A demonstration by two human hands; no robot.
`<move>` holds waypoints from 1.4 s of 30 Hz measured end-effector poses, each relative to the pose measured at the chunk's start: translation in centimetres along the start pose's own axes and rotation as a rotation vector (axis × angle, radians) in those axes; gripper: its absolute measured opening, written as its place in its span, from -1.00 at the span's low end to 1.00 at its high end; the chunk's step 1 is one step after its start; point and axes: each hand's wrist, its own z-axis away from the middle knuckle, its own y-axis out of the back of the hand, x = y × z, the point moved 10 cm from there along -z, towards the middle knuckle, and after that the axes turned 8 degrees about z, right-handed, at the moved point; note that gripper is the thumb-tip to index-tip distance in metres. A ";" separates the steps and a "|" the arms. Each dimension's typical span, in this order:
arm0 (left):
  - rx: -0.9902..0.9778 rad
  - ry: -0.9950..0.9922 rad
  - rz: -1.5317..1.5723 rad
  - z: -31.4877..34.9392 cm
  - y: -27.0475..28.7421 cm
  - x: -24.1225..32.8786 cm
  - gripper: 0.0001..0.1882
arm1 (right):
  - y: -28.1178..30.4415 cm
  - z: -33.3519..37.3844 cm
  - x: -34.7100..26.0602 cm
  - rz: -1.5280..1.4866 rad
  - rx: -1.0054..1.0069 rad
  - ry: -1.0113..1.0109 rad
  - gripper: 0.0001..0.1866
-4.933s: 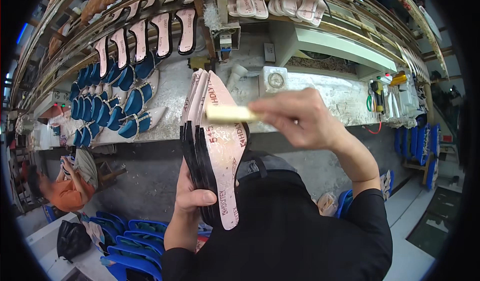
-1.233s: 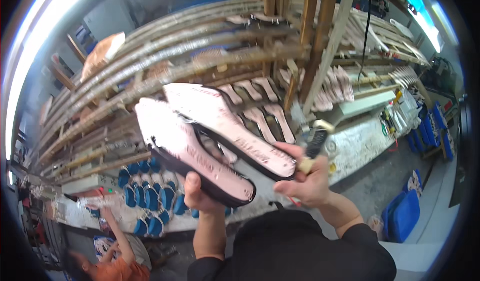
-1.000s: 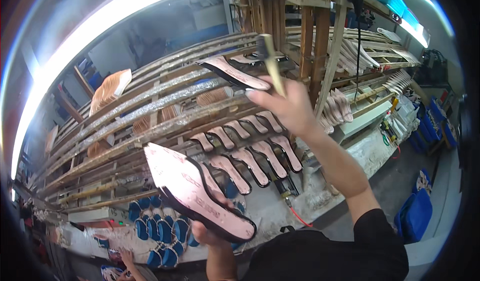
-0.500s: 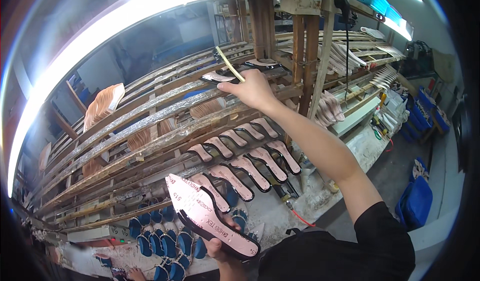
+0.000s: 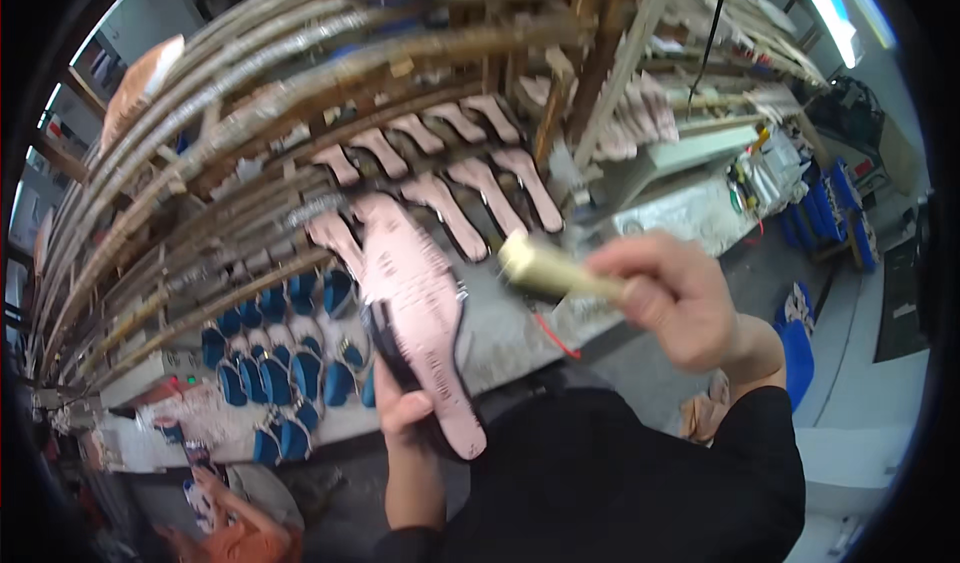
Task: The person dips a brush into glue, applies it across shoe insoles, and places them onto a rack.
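Pink insole (image 5: 412, 298) clamped in left fingers (image 5: 408, 411); right fingers (image 5: 650, 303), raised beside it, pinch a brush (image 5: 550, 268).

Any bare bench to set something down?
The bench looks bare between the held insoles and the red hose; blurred, likely more in front of the pale shelf, left of the tools. Crowded: left of the held insoles, packed with blue-lined shoes; above, two rows of racked insoles.
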 end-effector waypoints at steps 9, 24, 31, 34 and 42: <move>-0.242 0.343 -0.046 2.8 -6.1 -11.3 0.21 | 4.5 6.8 2.9 0.519 0.099 0.392 -0.69; -0.221 0.327 -0.108 8.4 -16.0 -24.0 0.33 | 18.7 18.2 14.9 0.134 0.174 0.277 -0.76; 0.121 0.331 0.163 9.9 -12.9 -26.6 0.27 | 18.1 20.9 15.5 0.213 0.156 0.365 -0.76; -0.057 0.283 -0.150 8.2 -13.7 -27.3 0.23 | 19.7 21.1 20.5 0.357 0.304 0.267 -0.64; -0.022 0.247 -0.103 8.7 -13.0 -28.8 0.15 | 21.3 21.2 23.6 0.268 0.332 0.136 -0.68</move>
